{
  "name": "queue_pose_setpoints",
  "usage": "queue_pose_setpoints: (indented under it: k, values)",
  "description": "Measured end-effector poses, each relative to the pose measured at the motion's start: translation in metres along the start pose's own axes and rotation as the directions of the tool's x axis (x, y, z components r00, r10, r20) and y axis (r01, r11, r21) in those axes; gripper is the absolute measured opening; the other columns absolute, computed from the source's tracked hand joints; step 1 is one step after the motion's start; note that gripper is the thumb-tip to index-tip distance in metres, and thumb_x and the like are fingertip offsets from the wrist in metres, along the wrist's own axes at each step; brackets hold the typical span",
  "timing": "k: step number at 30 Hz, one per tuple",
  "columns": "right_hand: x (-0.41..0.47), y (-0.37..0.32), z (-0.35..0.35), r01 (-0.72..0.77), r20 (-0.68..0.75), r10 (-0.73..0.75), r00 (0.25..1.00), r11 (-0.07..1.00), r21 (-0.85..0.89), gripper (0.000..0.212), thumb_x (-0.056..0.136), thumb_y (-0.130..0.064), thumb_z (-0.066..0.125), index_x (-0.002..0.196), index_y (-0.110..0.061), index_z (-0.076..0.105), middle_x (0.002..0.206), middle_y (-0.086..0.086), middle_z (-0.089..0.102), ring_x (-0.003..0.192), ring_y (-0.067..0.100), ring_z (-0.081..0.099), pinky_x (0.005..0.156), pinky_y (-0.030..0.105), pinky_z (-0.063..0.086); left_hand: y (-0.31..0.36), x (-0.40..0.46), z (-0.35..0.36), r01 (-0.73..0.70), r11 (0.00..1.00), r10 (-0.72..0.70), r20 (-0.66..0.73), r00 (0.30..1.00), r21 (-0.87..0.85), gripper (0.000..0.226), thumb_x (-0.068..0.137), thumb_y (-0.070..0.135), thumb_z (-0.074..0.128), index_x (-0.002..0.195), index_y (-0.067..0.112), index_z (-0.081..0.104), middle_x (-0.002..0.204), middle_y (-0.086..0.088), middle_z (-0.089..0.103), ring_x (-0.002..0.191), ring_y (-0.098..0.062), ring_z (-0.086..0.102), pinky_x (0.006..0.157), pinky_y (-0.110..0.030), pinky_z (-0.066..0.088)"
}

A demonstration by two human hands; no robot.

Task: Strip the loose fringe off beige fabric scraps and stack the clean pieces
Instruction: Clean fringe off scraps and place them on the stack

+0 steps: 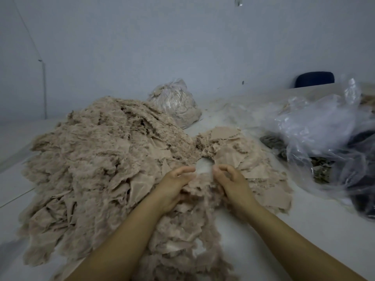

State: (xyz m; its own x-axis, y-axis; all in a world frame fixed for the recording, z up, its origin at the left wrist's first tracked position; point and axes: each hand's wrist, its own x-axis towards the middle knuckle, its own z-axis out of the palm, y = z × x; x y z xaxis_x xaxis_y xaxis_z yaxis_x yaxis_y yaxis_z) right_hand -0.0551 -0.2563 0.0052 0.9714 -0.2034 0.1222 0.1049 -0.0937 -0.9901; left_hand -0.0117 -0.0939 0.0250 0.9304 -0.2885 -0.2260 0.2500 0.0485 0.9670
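Left of the fingers a big fraying scrap heap (97, 169) hides the table (14, 136). Left hand (172, 187) and right hand (231, 183) pinch one beige scrap (200, 185) — blurred, fuzzy-edged. Beyond the right fingers, cleaner flat pieces (227, 142).

Both forearms are cut off by the bottom edge. The fabric piece (199, 184) between the left hand (172, 187) and right hand (231, 184) is blurred, so each grip on it cannot be read. The big heap (97, 165) hides the table (304, 230) beneath it. The dark contents of the crumpled plastic bags (316, 122) are unclear and run off the right edge. Only the top of the blue chair back (314, 79) shows.
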Motion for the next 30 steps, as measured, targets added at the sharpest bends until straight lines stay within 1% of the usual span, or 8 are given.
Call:
queue_pose_setpoints:
  k: [3, 6, 12, 14, 16, 21, 26, 30]
  values:
    - [-0.01, 0.009, 0.0, 0.152, 0.137, -0.117, 0.984, 0.946, -0.285, 0.054, 0.065, -0.062, 0.073, 0.11, -0.046, 0.048, 0.054, -0.014, 0.052, 0.051, -0.001, 0.049, 0.051, 0.015, 0.036, 0.008, 0.002, 0.008, -0.021, 0.986, 0.019, -0.016, 1.0, -0.163, 0.009, 0.091, 0.004, 0.056, 0.092, 0.005, 0.064, 0.072, -0.009, 0.067, 0.053, -0.012, 0.064, 0.046, -0.022, 0.053]
    - [-0.01, 0.012, 0.002, 0.3, 0.081, -0.295, 0.952, 0.848, -0.437, 0.021, 0.081, -0.028, 0.073, 0.093, -0.037, 0.058, 0.058, -0.008, 0.056, 0.058, 0.001, 0.053, 0.054, 0.022, 0.037, 0.018, 0.002, 0.017, -0.011, 0.986, 0.025, 0.082, 0.996, -0.165, 0.01, 0.091, 0.006, 0.055, 0.089, 0.001, 0.063, 0.068, -0.009, 0.068, 0.053, -0.013, 0.066, 0.046, -0.021, 0.053]
    - [0.034, -0.014, -0.023, 0.064, -0.341, -0.027, 0.94, 0.993, 0.096, 0.03, 0.091, -0.019, 0.059, 0.065, -0.006, 0.053, 0.054, 0.006, 0.046, 0.049, 0.016, 0.04, 0.049, 0.025, 0.034, 0.06, 0.021, 0.051, -0.2, 0.941, 0.264, 0.219, 0.939, -0.273, 0.021, 0.096, 0.005, 0.045, 0.115, 0.011, 0.051, 0.109, -0.011, 0.068, 0.092, -0.019, 0.069, 0.081, -0.032, 0.057]
    - [0.05, -0.019, -0.037, 0.013, -0.38, 0.1, 0.919, 0.959, 0.284, 0.02, 0.092, -0.018, 0.055, 0.073, -0.013, 0.05, 0.06, 0.007, 0.048, 0.052, 0.019, 0.041, 0.047, 0.025, 0.035, 0.057, 0.033, 0.064, -0.318, 0.947, 0.322, 0.194, 0.927, -0.052, 0.034, 0.096, 0.003, 0.046, 0.129, 0.013, 0.045, 0.128, -0.009, 0.057, 0.113, -0.02, 0.06, 0.094, -0.03, 0.05]
    - [0.053, -0.012, -0.047, -0.04, -0.436, 0.11, 0.893, 0.985, 0.166, 0.012, 0.092, -0.02, 0.053, 0.102, -0.013, 0.055, 0.085, 0.014, 0.059, 0.072, 0.024, 0.051, 0.063, 0.032, 0.042, 0.039, 0.046, 0.075, -0.38, 0.876, 0.333, 0.2, 0.922, 0.297, 0.039, 0.096, -0.003, 0.043, 0.134, 0.006, 0.045, 0.137, -0.009, 0.05, 0.126, -0.022, 0.049, 0.095, -0.024, 0.042]
    - [0.031, 0.014, -0.05, -0.055, -0.409, 0.047, 0.911, 0.998, -0.007, 0.064, 0.086, -0.015, 0.057, 0.144, -0.024, 0.034, 0.133, 0.013, 0.054, 0.101, 0.022, 0.051, 0.093, 0.044, 0.045, 0.001, 0.064, 0.085, -0.453, 0.669, 0.325, 0.316, 0.891, 0.589, 0.037, 0.1, 0.007, 0.042, 0.136, 0.006, 0.046, 0.142, -0.009, 0.046, 0.131, -0.02, 0.043, 0.105, -0.018, 0.033]
    - [0.014, 0.017, -0.042, 0.047, -0.336, -0.1, 0.937, 0.986, -0.162, 0.059, 0.091, -0.016, 0.054, 0.144, -0.026, 0.029, 0.061, -0.004, 0.055, 0.051, 0.001, 0.051, 0.056, 0.016, 0.042, 0.004, 0.063, 0.095, -0.649, 0.398, 0.574, 0.376, 0.728, 0.648, 0.031, 0.097, 0.004, 0.046, 0.124, 0.004, 0.059, 0.139, -0.01, 0.048, 0.132, -0.017, 0.039, 0.109, -0.02, 0.026]
    - [-0.002, 0.02, -0.042, 0.139, -0.275, -0.206, 0.939, 0.96, -0.244, 0.037, 0.092, -0.015, 0.048, 0.123, -0.035, 0.042, 0.049, -0.012, 0.053, 0.043, 0.003, 0.046, 0.05, 0.019, 0.035, 0.002, 0.061, 0.093, -0.651, 0.357, 0.577, 0.389, 0.718, 0.67, 0.027, 0.093, 0.003, 0.052, 0.117, 0.002, 0.063, 0.126, -0.011, 0.056, 0.12, -0.022, 0.049, 0.1, -0.019, 0.035]
